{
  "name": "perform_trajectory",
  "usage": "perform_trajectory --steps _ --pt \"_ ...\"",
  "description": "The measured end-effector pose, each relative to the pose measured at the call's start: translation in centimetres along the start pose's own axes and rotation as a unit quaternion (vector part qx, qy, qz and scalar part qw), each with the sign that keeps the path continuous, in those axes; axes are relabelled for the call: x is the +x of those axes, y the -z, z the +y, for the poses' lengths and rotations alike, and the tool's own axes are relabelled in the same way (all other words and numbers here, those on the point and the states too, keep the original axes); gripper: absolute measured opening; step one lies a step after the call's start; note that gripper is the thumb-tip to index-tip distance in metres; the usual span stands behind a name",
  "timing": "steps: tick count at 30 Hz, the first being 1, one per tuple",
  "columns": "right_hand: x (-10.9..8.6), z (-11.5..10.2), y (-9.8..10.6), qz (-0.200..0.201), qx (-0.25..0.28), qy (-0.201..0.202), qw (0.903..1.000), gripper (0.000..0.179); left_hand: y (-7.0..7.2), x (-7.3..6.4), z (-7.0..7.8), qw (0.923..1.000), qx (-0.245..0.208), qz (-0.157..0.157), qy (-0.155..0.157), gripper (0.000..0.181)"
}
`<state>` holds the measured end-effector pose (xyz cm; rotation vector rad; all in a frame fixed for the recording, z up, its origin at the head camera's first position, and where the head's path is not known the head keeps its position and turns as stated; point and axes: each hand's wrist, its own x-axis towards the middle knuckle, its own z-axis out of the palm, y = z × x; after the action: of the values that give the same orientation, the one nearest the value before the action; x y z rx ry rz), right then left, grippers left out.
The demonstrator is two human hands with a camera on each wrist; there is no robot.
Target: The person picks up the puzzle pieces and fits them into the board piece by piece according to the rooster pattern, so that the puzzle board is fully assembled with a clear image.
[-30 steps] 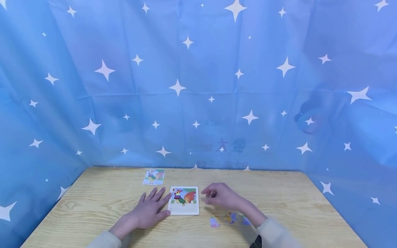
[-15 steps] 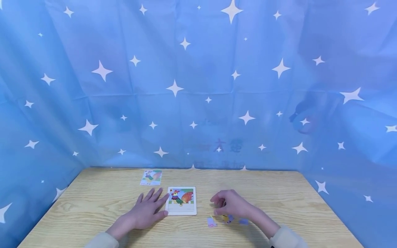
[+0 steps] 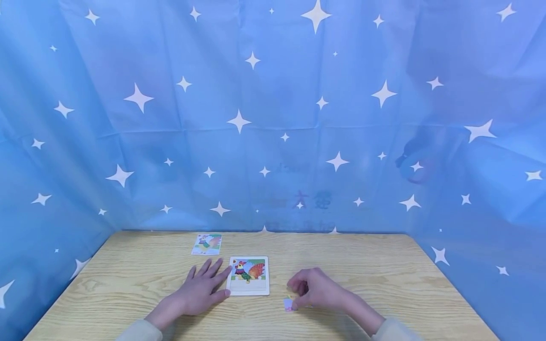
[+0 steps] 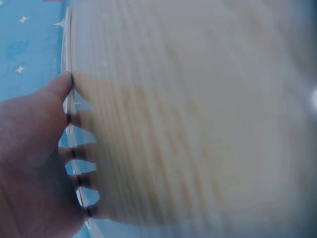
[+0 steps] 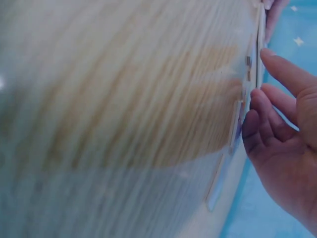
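In the head view my left hand (image 3: 200, 291) lies flat with fingers spread, its index finger and thumb at the left edge of a white-framed puzzle board (image 3: 249, 290). A rooster picture fills the board's upper part; the lower strip is white. My right hand (image 3: 320, 288) is over the loose puzzle pieces, fingers loosely bent, its thumb close to a pinkish-purple puzzle piece (image 3: 288, 305). The right wrist view shows thumb and index finger apart, with a puzzle piece (image 5: 214, 184) lying edge-on nearby. The right hand hides most of the other pieces from the head camera.
A small rooster picture card (image 3: 206, 244) lies behind the left hand, toward the back of the wooden table (image 3: 384, 265). Blue star-patterned cloth (image 3: 273, 118) hangs behind the table and along both sides.
My right hand has moved from beside the board's right edge down toward the loose puzzle pieces, now covering most of them. My left hand stays at the board. The whole head view has shifted slightly.
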<state>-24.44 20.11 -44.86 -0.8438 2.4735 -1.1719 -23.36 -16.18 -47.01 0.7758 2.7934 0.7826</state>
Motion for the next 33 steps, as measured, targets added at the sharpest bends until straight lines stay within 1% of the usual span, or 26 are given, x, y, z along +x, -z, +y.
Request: perform_trajectory --steps 5,9,16,24,30,33 --pt "-0.05 -0.08 -0.28 -0.002 -0.007 -0.001 1.0000 0.038 -0.49 0.27 -0.54 0.9999 0.009 0.003 0.003 0.067" --pt "-0.13 0.05 -0.43 -0.002 -0.013 0.000 0.9999 0.039 -0.62 0.37 -0.70 0.9999 0.009 0.006 0.005 0.067" --pt "-0.09 0.38 -0.47 -0.004 -0.026 -0.002 0.9997 0.036 -0.39 0.25 -0.56 0.9999 0.011 0.006 -0.003 0.068" --pt "-0.03 0.49 -0.48 -0.007 -0.023 -0.002 0.9997 0.030 -0.27 0.20 -0.44 1.0000 0.006 0.001 0.001 0.067" --pt "0.14 0.22 -0.46 -0.020 -0.023 -0.004 0.9995 0.029 -0.36 0.21 -0.49 0.9999 0.010 -0.001 0.008 0.067" --pt "0.33 0.10 -0.47 -0.029 -0.027 -0.006 0.9992 0.029 -0.11 0.13 -0.11 0.9998 0.012 -0.007 0.012 0.067"
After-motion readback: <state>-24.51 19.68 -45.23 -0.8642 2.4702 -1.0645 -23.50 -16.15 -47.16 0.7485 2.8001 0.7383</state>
